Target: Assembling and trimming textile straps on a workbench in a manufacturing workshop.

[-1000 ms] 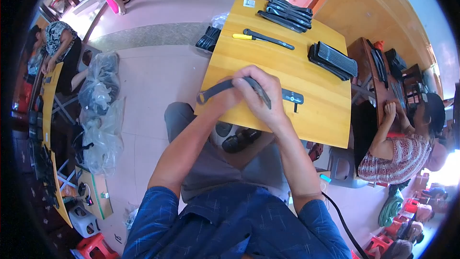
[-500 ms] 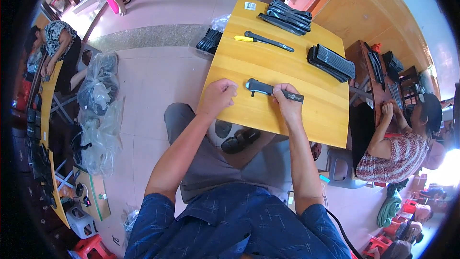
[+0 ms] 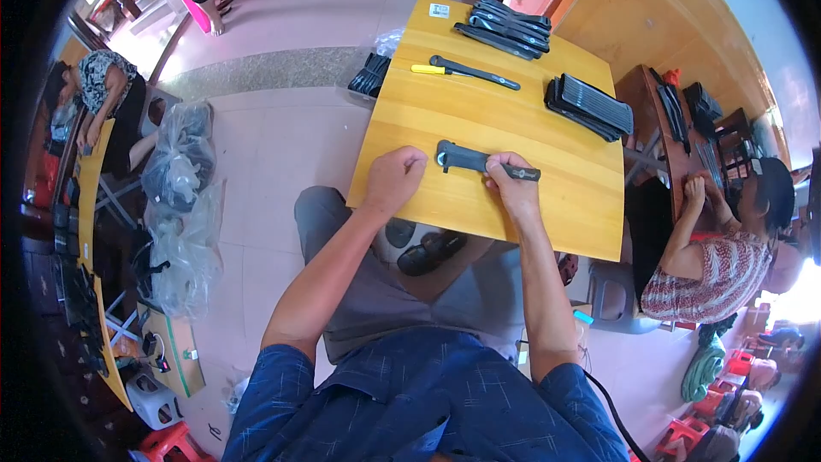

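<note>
A flat black strap (image 3: 466, 157) with a rounded end and a small tab below lies across the wooden table (image 3: 410, 124). My right hand (image 3: 513, 180) pinches it near its right end, where pale print shows. Left of its rounded end, my left hand (image 3: 397, 180) is closed, its fingers curled; whether something small sits in them is hidden. Farther up the table lies another black strap (image 3: 479, 74), with a yellow-handled tool (image 3: 425, 69) at its left end.
A bundle of black straps (image 3: 505, 27) lies at the far edge, another black stack (image 3: 588, 107) at the right. A box of black pieces (image 3: 373, 73) stands beside the table. Clear plastic bags (image 3: 180, 205) rest on the floor at left. A co-worker (image 3: 710, 265) sits at right.
My left hand has shifted slightly to the right and turned, back of the hand now upward. The strap's rounded end has rolled a little while my right hand keeps its hold.
</note>
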Motion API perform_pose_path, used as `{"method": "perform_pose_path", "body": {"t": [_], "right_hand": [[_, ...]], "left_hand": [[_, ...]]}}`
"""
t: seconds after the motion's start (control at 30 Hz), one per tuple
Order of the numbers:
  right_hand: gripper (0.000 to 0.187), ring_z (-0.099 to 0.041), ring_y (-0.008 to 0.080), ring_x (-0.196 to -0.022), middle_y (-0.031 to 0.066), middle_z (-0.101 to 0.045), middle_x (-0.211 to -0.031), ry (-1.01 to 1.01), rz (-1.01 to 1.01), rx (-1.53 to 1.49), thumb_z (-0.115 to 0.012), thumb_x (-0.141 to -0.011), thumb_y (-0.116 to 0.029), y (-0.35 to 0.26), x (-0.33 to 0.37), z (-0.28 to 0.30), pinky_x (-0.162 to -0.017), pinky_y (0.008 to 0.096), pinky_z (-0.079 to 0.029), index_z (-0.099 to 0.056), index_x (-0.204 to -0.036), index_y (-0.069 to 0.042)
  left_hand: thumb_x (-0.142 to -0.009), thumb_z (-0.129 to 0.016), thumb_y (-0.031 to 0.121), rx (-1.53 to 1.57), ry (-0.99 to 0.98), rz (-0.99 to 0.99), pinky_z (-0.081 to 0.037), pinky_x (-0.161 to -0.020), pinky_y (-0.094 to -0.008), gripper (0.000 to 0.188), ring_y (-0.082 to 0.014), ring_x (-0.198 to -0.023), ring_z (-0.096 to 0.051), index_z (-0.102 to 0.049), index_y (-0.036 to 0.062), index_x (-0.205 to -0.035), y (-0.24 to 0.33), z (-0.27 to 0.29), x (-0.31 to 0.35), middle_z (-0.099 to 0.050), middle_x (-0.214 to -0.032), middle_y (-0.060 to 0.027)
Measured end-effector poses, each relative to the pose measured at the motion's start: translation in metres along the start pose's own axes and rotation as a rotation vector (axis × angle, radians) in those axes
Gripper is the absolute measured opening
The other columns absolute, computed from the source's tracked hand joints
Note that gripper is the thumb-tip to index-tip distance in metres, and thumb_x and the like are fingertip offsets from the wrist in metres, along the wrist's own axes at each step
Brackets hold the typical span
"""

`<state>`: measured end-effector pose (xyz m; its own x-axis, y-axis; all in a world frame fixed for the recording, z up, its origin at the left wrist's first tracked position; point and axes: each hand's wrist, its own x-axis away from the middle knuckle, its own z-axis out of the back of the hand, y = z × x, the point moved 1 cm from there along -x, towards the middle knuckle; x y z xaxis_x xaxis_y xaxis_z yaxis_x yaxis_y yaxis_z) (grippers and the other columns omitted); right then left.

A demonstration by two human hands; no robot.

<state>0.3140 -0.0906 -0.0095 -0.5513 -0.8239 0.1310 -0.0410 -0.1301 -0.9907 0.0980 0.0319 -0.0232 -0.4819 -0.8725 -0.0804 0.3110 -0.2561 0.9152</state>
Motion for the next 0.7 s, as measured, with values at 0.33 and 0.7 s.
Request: {"method": "perform_pose_path", "body": {"t": [0.33,0.7], "right_hand": [[0.006,-0.062,0.0082,-0.066,0.0007,-0.069,-0.08,0.037,-0.032,0.067,-0.07,-0.099,-0.01,-0.003,0.0,-0.004,-0.06,0.023,-0.05,-0.07,-0.097,-0.004],[0.007,-0.062,0.0068,-0.067,-0.0002,-0.071,-0.081,0.064,-0.052,0.083,-0.072,-0.099,-0.014,0.002,0.0,-0.005,-0.061,0.0227,-0.05,-0.071,-0.096,-0.007]], "left_hand": [[-0.093,-0.069,0.018,-0.084,0.06,-0.096,-0.058,-0.075,-0.0432,0.014,-0.0348,-0.084,-0.074,-0.076,0.0074,-0.098,0.009,0.002,0.008,-0.075,-0.09,-0.016],[-0.091,-0.071,0.014,-0.055,0.098,-0.176,-0.057,-0.074,-0.0445,0.009,-0.0375,-0.084,-0.072,-0.075,0.0076,-0.096,0.009,0.002,0.012,-0.074,-0.09,-0.0167]]}}
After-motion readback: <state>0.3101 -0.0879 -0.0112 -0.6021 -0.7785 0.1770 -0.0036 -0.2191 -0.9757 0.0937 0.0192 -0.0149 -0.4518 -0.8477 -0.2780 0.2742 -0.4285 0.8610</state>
